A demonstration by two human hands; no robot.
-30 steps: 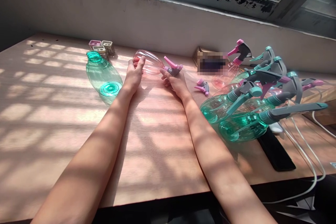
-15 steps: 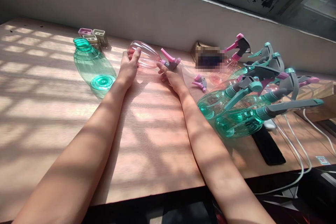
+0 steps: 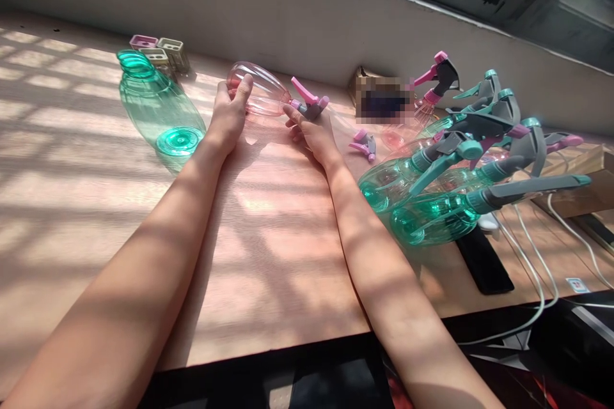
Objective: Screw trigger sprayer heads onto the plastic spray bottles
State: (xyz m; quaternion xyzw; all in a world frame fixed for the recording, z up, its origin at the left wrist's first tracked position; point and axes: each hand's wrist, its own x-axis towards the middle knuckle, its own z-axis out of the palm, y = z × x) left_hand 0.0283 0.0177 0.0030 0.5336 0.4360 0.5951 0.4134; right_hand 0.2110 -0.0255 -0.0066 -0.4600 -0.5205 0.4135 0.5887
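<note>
L hand: wrapped on base end of the clear pink bottle; my thumb lies along the near side, fingers curled behind, so grip is closed, w/ bottle body filling it. Bottle lies approx. lengthwise btwn my hands, base to L, neck to R.

R hand: fingers bent in at the neck end, index reaching along to the neck, rest curled below. Pink/grey spray head sits at the neck, held in this hand; exact thumb contact hard to see, prob. a pinch from the far side.

Surroundings: green bottle, no spray head on its neck, L of my L hand, base near the wrist. Spare pink spray head lies on table, just R of my R hand. Further R: cluster of green + pink spray bottles, incl. nearest green one, close to my R forearm; black phone beside it.
</note>
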